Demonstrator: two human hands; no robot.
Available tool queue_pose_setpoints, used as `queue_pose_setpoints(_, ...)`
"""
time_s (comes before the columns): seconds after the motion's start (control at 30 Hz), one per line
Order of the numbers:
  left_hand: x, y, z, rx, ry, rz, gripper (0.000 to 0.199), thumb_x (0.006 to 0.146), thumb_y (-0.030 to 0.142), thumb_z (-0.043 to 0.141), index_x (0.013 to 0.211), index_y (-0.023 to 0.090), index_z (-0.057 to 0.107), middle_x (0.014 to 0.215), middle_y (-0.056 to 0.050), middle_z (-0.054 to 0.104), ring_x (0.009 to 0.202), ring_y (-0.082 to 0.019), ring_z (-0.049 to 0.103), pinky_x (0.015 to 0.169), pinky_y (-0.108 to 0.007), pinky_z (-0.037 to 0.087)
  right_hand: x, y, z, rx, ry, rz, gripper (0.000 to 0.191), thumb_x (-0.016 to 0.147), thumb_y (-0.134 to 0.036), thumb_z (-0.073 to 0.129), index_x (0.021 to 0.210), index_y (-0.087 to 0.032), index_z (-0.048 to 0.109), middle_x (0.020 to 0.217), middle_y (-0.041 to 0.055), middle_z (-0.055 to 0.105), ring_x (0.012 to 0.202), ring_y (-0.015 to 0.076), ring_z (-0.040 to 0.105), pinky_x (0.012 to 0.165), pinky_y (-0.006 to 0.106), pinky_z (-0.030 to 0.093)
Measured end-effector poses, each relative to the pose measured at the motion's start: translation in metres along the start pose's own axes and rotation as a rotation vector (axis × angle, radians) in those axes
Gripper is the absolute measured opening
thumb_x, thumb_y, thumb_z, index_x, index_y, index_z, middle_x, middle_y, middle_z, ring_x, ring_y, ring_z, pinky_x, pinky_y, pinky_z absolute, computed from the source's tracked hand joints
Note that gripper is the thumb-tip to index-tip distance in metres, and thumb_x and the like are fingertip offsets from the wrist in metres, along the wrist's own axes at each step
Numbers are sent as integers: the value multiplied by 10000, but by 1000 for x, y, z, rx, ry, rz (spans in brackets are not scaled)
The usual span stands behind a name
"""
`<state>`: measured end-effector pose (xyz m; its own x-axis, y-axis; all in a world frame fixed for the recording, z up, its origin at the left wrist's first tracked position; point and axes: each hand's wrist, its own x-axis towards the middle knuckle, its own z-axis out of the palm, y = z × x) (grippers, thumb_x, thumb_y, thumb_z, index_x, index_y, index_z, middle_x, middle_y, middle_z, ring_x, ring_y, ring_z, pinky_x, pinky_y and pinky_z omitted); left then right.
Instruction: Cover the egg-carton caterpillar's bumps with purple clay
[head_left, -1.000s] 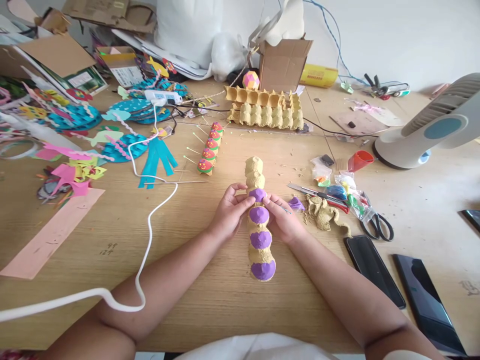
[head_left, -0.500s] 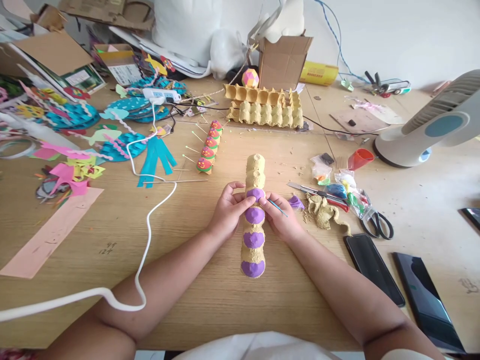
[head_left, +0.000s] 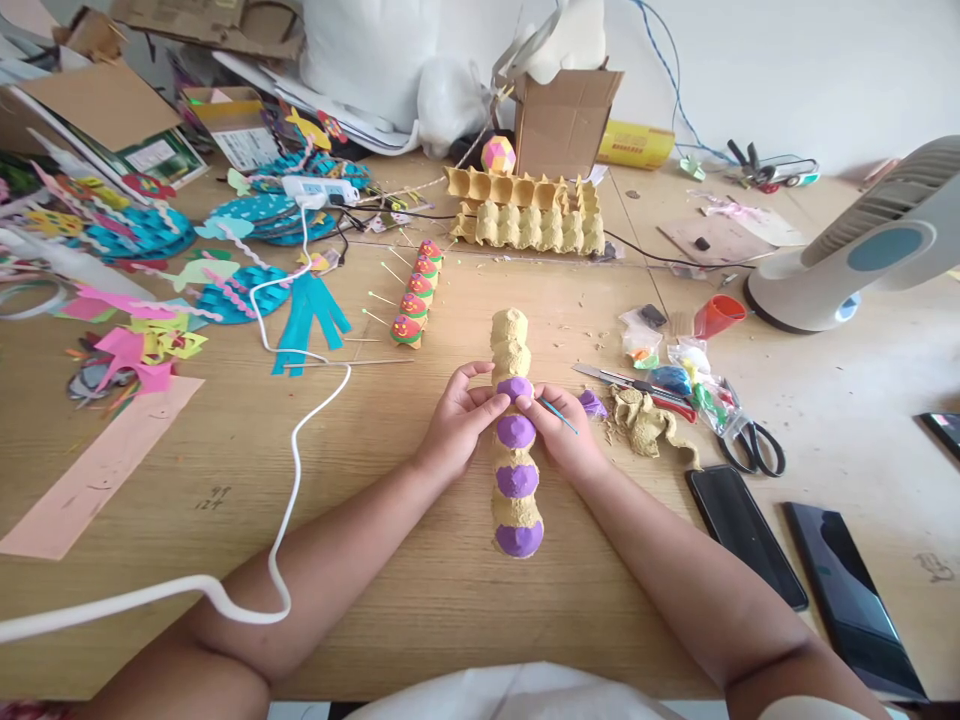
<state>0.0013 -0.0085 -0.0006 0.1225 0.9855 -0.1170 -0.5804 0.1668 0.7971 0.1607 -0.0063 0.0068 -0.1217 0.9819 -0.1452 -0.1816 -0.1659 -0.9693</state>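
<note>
Purple coats four bumps of the egg-carton strip (head_left: 516, 450) at the centre of the frame, while the two toward the top are bare. The left hand (head_left: 459, 418) grips the strip's left side, thumb at the uppermost purple bump; the right hand (head_left: 564, 432) pinches the opposite side, holding a thin blue stick (head_left: 559, 416) too. Right of it lies a purple lump (head_left: 592, 404).

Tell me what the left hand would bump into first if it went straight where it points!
The bumpy strip with purple caps: the left hand points forward and rightward, its thumb seemingly touching that strip. Beyond it, the right hand looks next, though depth is hard to judge.
</note>
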Motion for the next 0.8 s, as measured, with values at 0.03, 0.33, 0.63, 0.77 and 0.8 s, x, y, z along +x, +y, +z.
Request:
queue_pose_setpoints(0.03, 0, 0, 0, 4, 9, 2, 653, 715, 343, 979, 1190, 252, 541, 884, -12, 834, 780, -183, 788, 735, -272, 568, 0, -1, 0, -8, -1, -2, 432, 734, -590, 901, 755, -217, 684, 690, -31, 619, 644, 133, 496, 639, 291, 400)
queue_pose_setpoints(0.33, 1, 1, 1, 5, 35, 4, 670, 683, 327, 994, 1157, 249, 527, 824, 20, 816, 711, -148, 757, 693, -241, 555, 0, 8, -2, 50, -62, 5, 426, 796, -608, 854, 828, -223, 672, 742, -31, 608, 686, 139, 509, 679, 288, 416)
queue_pose_setpoints(0.63, -1, 3, 6, -41, 25, -45, 778, 651, 323, 1008, 1245, 242, 513, 869, 8, 818, 718, -138, 750, 654, -222, 528, -3, -3, 1, -11, -5, 5, 467, 766, -629, 861, 798, -215, 648, 718, -35, 566, 674, 132, 467, 652, 283, 378)
queue_pose_setpoints(0.77, -1, 2, 5, 6, 51, -18, 736, 665, 321, 996, 1204, 246, 500, 840, 16, 811, 684, -126, 731, 641, -217, 513, -4, -5, 4, -27, 7, 7, 497, 720, -641, 883, 770, -214, 634, 700, -38, 563, 662, 129, 454, 639, 280, 379)
queue_pose_setpoints(0.8, -2, 1, 4, 20, 57, -10, 724, 671, 326, 992, 1188, 249, 491, 832, 18, 810, 674, -125, 727, 637, -217, 510, -4, -5, 5, -24, 9, 8, 504, 708, -639, 891, 764, -213, 630, 694, -39, 560, 659, 127, 451, 637, 279, 378)
